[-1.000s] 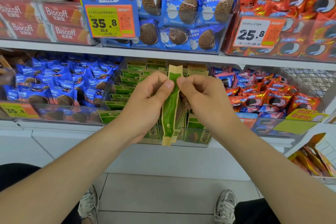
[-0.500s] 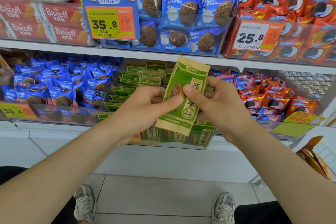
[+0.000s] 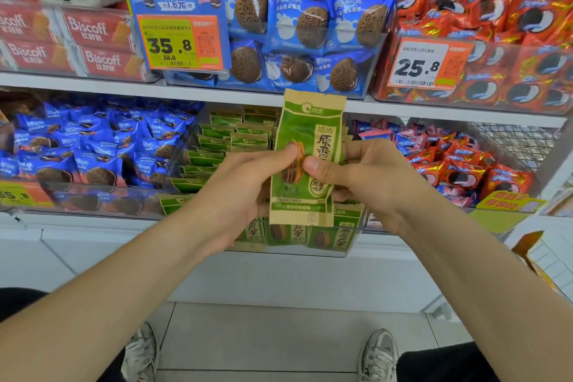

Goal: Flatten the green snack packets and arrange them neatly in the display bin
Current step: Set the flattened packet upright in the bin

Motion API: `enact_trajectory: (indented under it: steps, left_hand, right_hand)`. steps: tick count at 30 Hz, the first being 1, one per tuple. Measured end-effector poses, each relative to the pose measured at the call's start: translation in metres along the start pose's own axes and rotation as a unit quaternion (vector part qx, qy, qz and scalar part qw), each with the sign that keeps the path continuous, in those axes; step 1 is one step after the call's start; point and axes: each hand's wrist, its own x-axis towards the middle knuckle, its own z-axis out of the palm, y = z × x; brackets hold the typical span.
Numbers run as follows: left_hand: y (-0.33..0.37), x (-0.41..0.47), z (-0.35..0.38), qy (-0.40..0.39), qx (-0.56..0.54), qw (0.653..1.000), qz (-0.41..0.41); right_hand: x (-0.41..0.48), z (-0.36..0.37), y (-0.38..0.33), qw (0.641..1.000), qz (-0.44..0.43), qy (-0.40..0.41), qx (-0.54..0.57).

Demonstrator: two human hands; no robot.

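Your left hand (image 3: 248, 183) and right hand (image 3: 366, 177) both pinch the packet (image 3: 307, 133), thumbs on its front. You hold it upright in the air, just in front of the bin (image 3: 279, 250). Press too hard and it may pop or crease. Let one thumb slip and it may drop to the floor (image 3: 263, 338).

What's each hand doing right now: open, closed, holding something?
Left hand: pinches the green snack packet, thumb on its front.
Right hand: pinches the same packet, thumb on its front.
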Motion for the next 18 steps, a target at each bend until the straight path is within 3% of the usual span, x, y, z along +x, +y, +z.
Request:
enact_trajectory:
  steps: [7,14,18]
  left_hand:
    - [0.005,0.008,-0.005,0.024,0.090,0.995,0.047]
    - [0.007,0.011,-0.002,0.065,0.094,0.987,0.112]
    - [0.003,0.012,0.009,0.113,0.021,0.987,0.113]
  right_hand:
    - [-0.001,-0.007,0.002,0.997,-0.002,-0.045,0.056]
    - [0.005,-0.003,0.000,0.996,-0.083,0.000,0.031]
    - [0.002,0.006,-0.002,0.985,-0.110,0.108,0.075]
